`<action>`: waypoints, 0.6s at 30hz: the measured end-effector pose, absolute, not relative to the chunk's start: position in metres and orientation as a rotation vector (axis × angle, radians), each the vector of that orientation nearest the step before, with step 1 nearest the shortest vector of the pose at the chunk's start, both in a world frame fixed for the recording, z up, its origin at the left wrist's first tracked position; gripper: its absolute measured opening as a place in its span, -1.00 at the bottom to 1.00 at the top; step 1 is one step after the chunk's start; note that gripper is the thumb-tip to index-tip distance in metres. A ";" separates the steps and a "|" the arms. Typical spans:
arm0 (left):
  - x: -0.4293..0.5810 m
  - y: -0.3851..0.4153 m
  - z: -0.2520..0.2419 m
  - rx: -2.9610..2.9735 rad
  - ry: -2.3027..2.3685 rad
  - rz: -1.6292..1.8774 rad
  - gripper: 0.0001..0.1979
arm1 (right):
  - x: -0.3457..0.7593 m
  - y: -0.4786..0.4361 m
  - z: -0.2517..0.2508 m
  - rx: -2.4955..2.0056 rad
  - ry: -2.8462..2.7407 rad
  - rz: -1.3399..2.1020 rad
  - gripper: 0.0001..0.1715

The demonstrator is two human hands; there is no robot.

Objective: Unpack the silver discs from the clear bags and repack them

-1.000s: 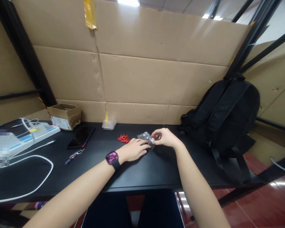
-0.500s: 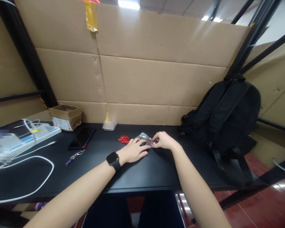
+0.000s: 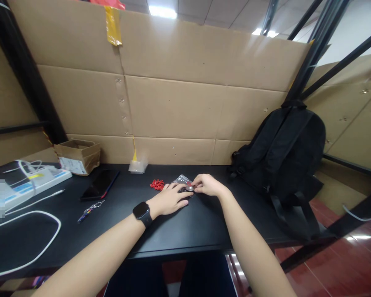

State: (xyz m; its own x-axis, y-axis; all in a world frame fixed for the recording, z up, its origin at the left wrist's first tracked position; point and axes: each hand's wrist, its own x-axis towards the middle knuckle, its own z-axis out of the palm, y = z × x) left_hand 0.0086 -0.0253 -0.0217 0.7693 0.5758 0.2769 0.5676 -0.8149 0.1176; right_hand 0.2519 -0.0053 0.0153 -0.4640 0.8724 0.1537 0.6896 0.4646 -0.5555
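Note:
My left hand (image 3: 170,199), with a black watch (image 3: 141,210) on its wrist, lies flat with fingers stretched over the near edge of a crumpled clear plastic bag (image 3: 181,178). My right hand (image 3: 207,184) comes in from the right, its thumb and fingers closed in a pinch. At those fingertips shows a small shiny red and silvery piece (image 3: 190,187), over the bag's right side; its kind is too small to make out. Beside the left fingers sits a red knotted cord ornament or cluster (image 3: 157,184), touched by neither hand.
On the black tabletop (image 3: 185,231) a phone (image 3: 99,184), a keychain (image 3: 90,210), a small cardboard box (image 3: 78,156) and a power strip (image 3: 43,182) with white cables lie left. A small clear packet (image 3: 138,166) is at the back. A black backpack (image 3: 284,161) stands right.
The view has shifted slightly. My right fingers have moved a little with the small shiny piece, which now shows more plainly over the bag. My left hand stays flat in place.

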 end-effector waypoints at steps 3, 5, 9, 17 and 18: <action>0.009 -0.026 -0.021 2.921 0.954 0.486 -0.58 | 0.242 -0.001 0.009 -1.304 -2.262 0.472 -0.71; 0.009 -0.026 -0.021 2.919 0.957 0.489 -0.58 | 0.236 0.002 0.005 -1.332 -2.232 0.389 -0.76; 0.008 -0.026 -0.021 2.918 0.939 0.499 -0.58 | 0.227 0.007 -0.001 -1.430 -2.151 0.218 -0.70; 0.007 -0.026 -0.020 2.914 0.930 0.471 -0.59 | 0.238 0.001 0.005 -1.393 -2.244 0.441 -0.84; 0.007 -0.026 -0.019 2.908 0.915 0.475 -0.59 | 0.240 0.000 0.005 -1.399 -2.239 0.442 -0.84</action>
State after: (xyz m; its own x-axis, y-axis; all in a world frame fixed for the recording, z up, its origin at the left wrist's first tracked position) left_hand 0.0075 -0.0259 -0.0193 0.7768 0.5673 0.2733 0.5500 -0.8226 0.1443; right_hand 0.2399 0.0001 0.0055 -0.3764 0.9019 0.2117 0.7539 0.4310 -0.4959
